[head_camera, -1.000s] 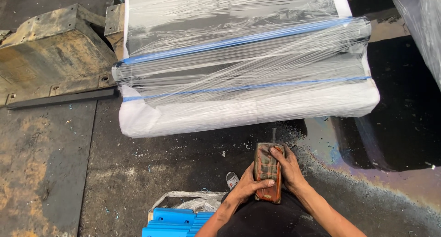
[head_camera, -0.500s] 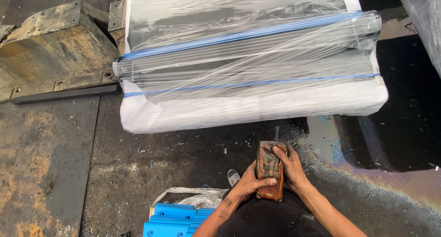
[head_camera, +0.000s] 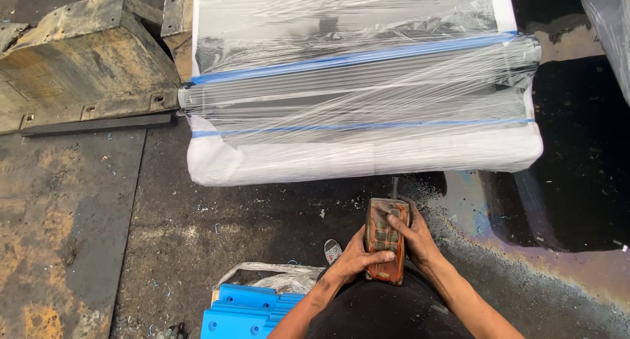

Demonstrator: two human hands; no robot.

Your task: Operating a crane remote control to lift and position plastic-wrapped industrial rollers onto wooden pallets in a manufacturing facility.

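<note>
Both hands hold one worn, reddish-brown remote control box (head_camera: 386, 240) in front of the body: the left hand (head_camera: 352, 260) is closed around its lower left side, and the right hand (head_camera: 415, 237) wraps the right edge, with a finger laid across the buttons. The box looks rigid and light, perhaps a little greasy, so gripping it by the two long sides seems safest. Just ahead on the dark, oily floor (head_camera: 197, 234) lies a large bundle wrapped in clear plastic film (head_camera: 361, 103), probably heavy. Blue plastic parts (head_camera: 246, 311) are near the left elbow.
</note>
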